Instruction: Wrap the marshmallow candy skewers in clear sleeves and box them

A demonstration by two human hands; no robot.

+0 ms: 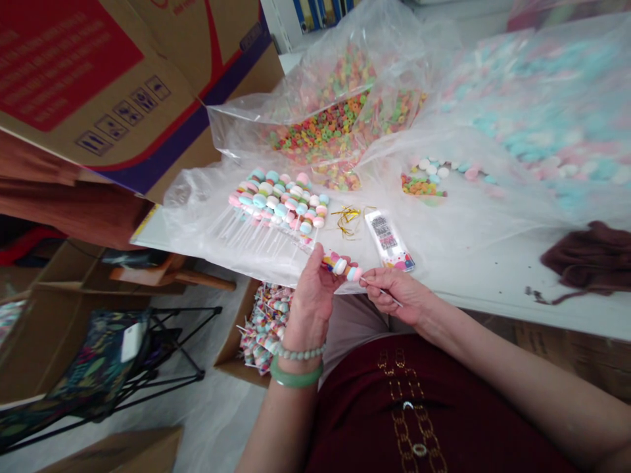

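Between my two hands lies a candy skewer (353,273), with pastel pieces threaded on a white stick. My left hand (315,289) is closed around its far end, where a printed clear bag (329,260) seems to cover part of the candy. My right hand (397,292) pinches the stick just below the lowest pink piece. Just beyond my hands are gold twist ties (348,220) and a stack of printed bags (389,242). To their left, several candy skewers (280,202) lie in a pile, sticks pointing toward me.
Large clear bags hold ring candies (325,125) and pastel candies (557,125). Loose candies (424,186) lie on the plastic sheet. A dark cloth (591,256) is at right, a cardboard box (123,85) at left. Below the table edge, an open box (231,358) holds many wrapped skewers.
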